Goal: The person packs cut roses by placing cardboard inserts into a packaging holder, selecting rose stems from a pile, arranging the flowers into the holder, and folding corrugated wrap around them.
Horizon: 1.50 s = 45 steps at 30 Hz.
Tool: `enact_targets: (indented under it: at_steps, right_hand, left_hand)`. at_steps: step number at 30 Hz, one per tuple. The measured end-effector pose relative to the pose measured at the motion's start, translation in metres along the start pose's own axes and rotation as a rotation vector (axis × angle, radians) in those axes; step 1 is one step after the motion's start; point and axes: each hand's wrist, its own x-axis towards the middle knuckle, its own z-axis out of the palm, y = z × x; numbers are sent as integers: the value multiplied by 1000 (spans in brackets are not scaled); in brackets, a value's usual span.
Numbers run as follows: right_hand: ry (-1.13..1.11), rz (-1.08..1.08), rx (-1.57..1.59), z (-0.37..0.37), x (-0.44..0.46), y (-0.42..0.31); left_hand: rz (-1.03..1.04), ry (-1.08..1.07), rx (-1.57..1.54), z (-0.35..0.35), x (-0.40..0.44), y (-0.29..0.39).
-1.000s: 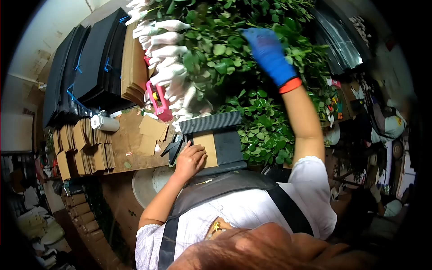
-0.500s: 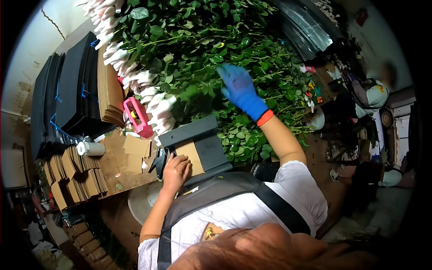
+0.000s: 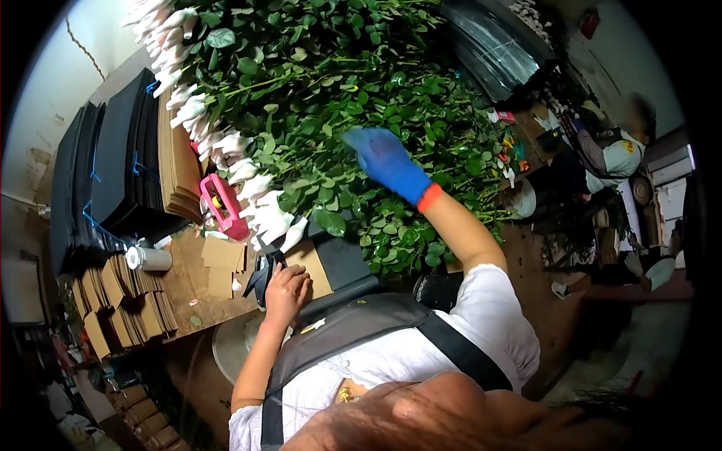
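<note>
My left hand [image 3: 288, 291], bare, rests on a brown cardboard piece [image 3: 312, 267], its fingers lying over the card and touching it. The card lies on a dark sheet [image 3: 342, 259] at the table's near edge. Beside that hand is a black tool-like object [image 3: 261, 282], partly hidden. My right hand [image 3: 382, 158] wears a blue glove with a red cuff and hovers over leafy rose stems [image 3: 376, 210]. Its fingers reach out to the left, tips blurred, and nothing shows in them. White-sleeved flower heads [image 3: 293, 234] stick out at the left end of the stems, some over the card.
A pink tape dispenser [image 3: 224, 209] stands left of the flower heads. Further left are stacked black sheets [image 3: 120, 150], folded cardboard pieces [image 3: 124, 304] and a white cylinder [image 3: 149, 259]. Clear plastic sleeves [image 3: 500, 52] lie at the back right. A co-worker [image 3: 620, 158] is at far right.
My right hand has moved left and slightly down. Leaves and flower heads now cover the ridged edge of the dark sheet and part of the card. My left hand stays on the card.
</note>
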Motion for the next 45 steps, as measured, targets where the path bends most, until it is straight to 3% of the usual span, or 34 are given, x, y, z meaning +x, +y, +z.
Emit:
enact_targets:
  at_steps: [2,5,8,11,13,15,20,22,25,29,32,33,35,39,41,43,45]
  right_hand:
    - [107,-22,-106,25,33,28]
    - [-88,-17,-268,104,56,59]
    - [-285,-62,-289,101,75,57]
    - [-269,-15,-180,91,56,55]
    - [-117,-33,-141,77,47,53]
    - [-156,58,-138,15,58,40]
    - [218,119,-315,-84,75,11]
    - [406,124,-332,-82,83,12]
    - [501,182,-371,-43,97,14]
    - [23,433,-199,35,93,27]
    - [122,523,-165,39,97,39]
    - [325,507,-153,25,101,38]
    - [394,570,-121,-10,106,31]
    - [670,347,-378,58,76,25]
    - [244,152,-170,73,14,4]
    - [-119,88,-126,57,-27,-15]
    - [-410,202,-57,-17,-16,-34]
  left_hand:
    - [13,1,11,0,0,0]
    - [24,-8,33,1,0,-1]
    - [27,-8,34,1,1,0]
    - [26,-5,31,0,0,0]
    - [15,-7,13,1,-1,-1]
    - [11,7,-4,1,-1,-2]
    - [27,-2,10,0,3,-4]
    - [12,-1,3,1,1,-3]
    - [26,-3,11,-2,2,-1]
    - [35,15,26,-1,2,0]
    - [32,20,9,1,2,-2]
    - [27,19,10,1,2,-1]
    - [28,3,26,-1,5,-1]
    - [13,4,11,1,2,-3]
    - [16,4,5,-2,1,-2]
    - [17,7,8,-1,2,-1]
    - [9,9,-5,0,4,0]
